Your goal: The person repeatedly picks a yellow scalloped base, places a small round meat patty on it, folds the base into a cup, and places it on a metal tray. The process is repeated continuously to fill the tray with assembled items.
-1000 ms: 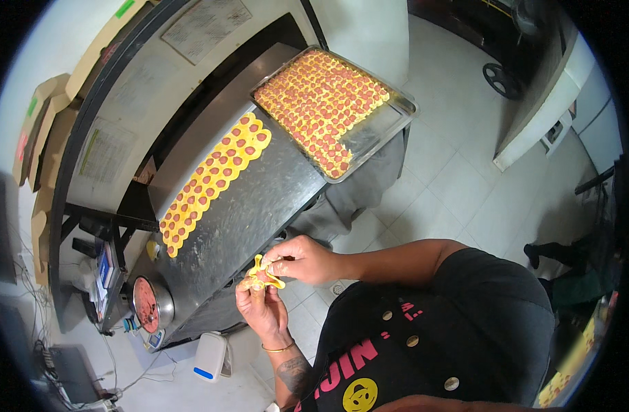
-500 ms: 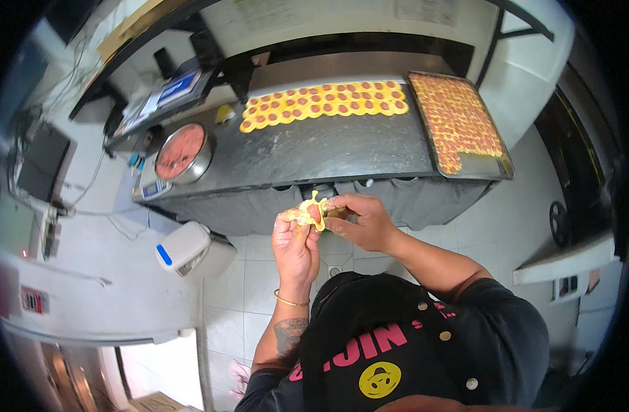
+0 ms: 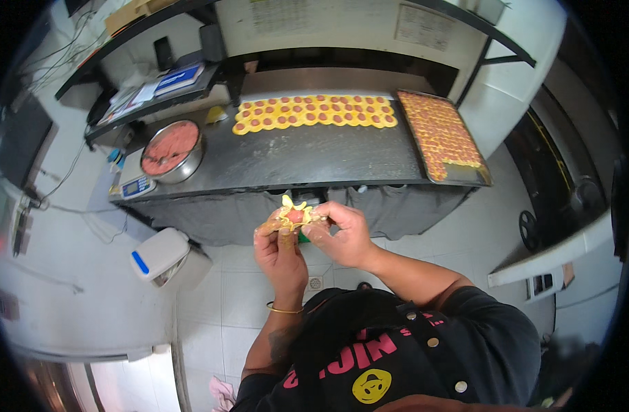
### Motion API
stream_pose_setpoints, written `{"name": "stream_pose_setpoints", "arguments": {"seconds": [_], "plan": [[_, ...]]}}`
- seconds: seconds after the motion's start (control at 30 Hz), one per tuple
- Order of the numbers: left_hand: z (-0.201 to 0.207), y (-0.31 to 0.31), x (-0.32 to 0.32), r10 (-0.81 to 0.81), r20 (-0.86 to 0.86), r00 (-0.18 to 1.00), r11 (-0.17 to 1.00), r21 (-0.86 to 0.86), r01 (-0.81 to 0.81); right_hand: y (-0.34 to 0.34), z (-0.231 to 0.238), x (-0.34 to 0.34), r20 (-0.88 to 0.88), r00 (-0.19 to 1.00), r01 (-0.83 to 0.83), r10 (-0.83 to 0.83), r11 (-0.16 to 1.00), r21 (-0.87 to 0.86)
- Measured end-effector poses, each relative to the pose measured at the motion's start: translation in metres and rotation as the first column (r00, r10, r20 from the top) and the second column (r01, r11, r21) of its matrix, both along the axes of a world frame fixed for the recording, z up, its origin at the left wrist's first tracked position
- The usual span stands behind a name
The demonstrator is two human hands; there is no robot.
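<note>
In the head view, your left hand [image 3: 282, 257] is clamped on the left side of a yellow wrapper [image 3: 287, 201], and the thumb and fingertips of your right hand [image 3: 346, 235] are closed together on its right edge. The wrapper is up in the air between your hands, on your side of the dark table [image 3: 294, 159], with its rim in loose, uneven points around a lump of pink filling [image 3: 296, 215]. This looks like pleating, so gather small folds at an even spacing, turn the piece with your left hand and press lightly. A hard pinch would probably tear so thin a sheet or squeeze the filling out, and smears of filling on the rim could weaken the folds.

The wrapper seems soft and pliable, the filling moist and paste-like. A band of overlapping round wrappers [image 3: 341, 121] lies flat along the back of the table, dotted with pink rounds. A shiny metal bowl [image 3: 191, 163] at the left holds a coarse pink mass [image 3: 170, 145]. At the right, tight rows of ruffled pieces [image 3: 439, 127] fill most of a metal tray [image 3: 469, 176].
</note>
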State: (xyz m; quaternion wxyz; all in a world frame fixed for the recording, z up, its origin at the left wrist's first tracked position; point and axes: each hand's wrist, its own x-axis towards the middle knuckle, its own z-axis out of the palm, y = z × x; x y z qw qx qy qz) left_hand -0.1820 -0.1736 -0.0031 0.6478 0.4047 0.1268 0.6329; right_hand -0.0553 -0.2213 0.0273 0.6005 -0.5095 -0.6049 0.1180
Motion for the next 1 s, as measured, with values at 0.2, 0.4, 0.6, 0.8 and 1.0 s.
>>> {"name": "stream_pose_setpoints", "arguments": {"seconds": [0.2,0.4,0.6,0.8,1.0], "plan": [[-0.011,0.009,0.014,-0.109,-0.016,0.994,0.994,0.019,0.109,-0.006,0.006,0.012,0.001,0.995,0.095,-0.095,0.990,-0.104],[-0.004,0.016,0.034,-0.469,0.135,0.873,0.864,-0.137,0.485,-0.013,0.006,0.033,0.040,0.982,0.187,-0.185,0.978,-0.091],[0.002,0.004,0.081,-0.573,0.107,0.812,0.762,-0.296,0.576,0.002,0.000,0.044,-0.416,0.895,0.093,-0.158,0.981,-0.172],[-0.003,-0.013,0.114,-0.625,0.196,0.756,0.665,-0.372,0.647,-0.002,-0.019,0.077,-0.375,0.895,0.191,-0.240,0.968,-0.163],[-0.045,-0.036,0.171,-0.691,0.136,0.710,0.634,-0.359,0.685,-0.054,-0.019,0.165,-0.210,0.953,0.123,-0.216,0.916,-0.383]]}}
